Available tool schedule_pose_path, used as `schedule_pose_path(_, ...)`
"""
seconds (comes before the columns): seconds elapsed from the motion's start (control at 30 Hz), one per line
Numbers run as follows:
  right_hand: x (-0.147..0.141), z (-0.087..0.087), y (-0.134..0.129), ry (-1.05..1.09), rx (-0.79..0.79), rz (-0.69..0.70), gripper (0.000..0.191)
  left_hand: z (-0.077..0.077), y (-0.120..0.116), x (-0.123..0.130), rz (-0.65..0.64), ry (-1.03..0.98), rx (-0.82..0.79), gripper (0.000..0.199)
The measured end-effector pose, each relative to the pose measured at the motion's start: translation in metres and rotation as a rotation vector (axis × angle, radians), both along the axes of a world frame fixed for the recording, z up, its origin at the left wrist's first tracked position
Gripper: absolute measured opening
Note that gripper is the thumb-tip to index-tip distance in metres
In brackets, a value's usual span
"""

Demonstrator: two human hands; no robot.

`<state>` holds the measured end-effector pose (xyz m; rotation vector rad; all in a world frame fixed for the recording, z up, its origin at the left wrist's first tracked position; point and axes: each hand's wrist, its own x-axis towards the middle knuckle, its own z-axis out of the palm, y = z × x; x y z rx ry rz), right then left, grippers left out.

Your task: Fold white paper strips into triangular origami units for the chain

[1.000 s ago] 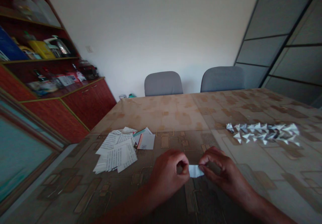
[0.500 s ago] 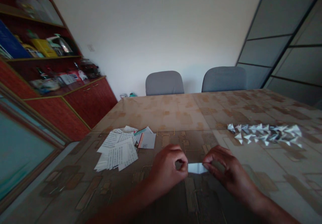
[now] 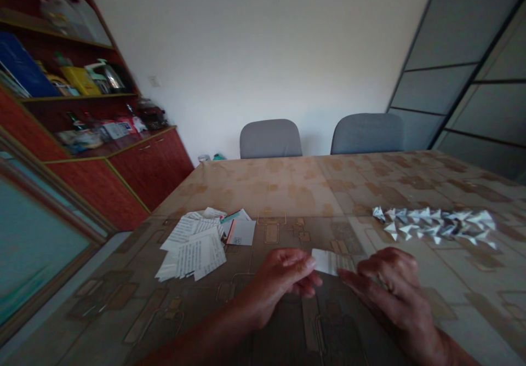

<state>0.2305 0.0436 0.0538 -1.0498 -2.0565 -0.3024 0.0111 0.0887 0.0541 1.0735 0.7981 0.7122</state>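
Note:
A small folded slip of paper, pale with faint print lines, is between my two hands just above the table. My left hand pinches its left end, thumb on top and the other fingers curled below. At the slip's right end, my right hand is closed, a fingertip or thumb tip against the lower edge; part of the paper there is hidden. To the left lies a loose pile of printed paper pieces. Folded pointed paper pieces stand in rows on the right.
The table has a patterned cover. Two grey chairs stand at its far side, before a white wall. A red-brown cabinet with bottles and boxes on its shelves is at the left, and a panelled sliding door at the right.
The slip now lies tilted and shows a broader face. My left hand has uncurled from its round pinch, and my right hand has turned and shifted slightly right. The view has tipped a little.

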Motion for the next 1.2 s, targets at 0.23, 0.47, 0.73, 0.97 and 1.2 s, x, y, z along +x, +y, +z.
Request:
schedule_pose_path(0.23,-0.003,0.005,0.001,0.217,-0.111,0.010,0.018,0.005,0.001,0.004,0.173,0.033,0.152,0.038)
schedule_pose_path(0.47,-0.008,-0.003,0.012,0.636,-0.462,0.051,0.012,0.006,-0.002,0.004,0.283,0.188,0.497,0.016)
schedule_pose_path(0.73,-0.013,0.000,0.003,0.567,-0.440,0.119,0.006,0.010,-0.008,0.001,0.317,0.304,0.840,0.010)
schedule_pose_path(0.97,-0.015,0.002,0.002,0.490,-0.408,0.159,0.007,0.009,-0.009,0.002,0.306,0.283,0.818,0.008)
schedule_pose_path(1.2,-0.019,0.003,-0.001,0.470,-0.437,0.175,0.007,0.007,-0.013,0.006,0.286,0.229,0.648,0.007)
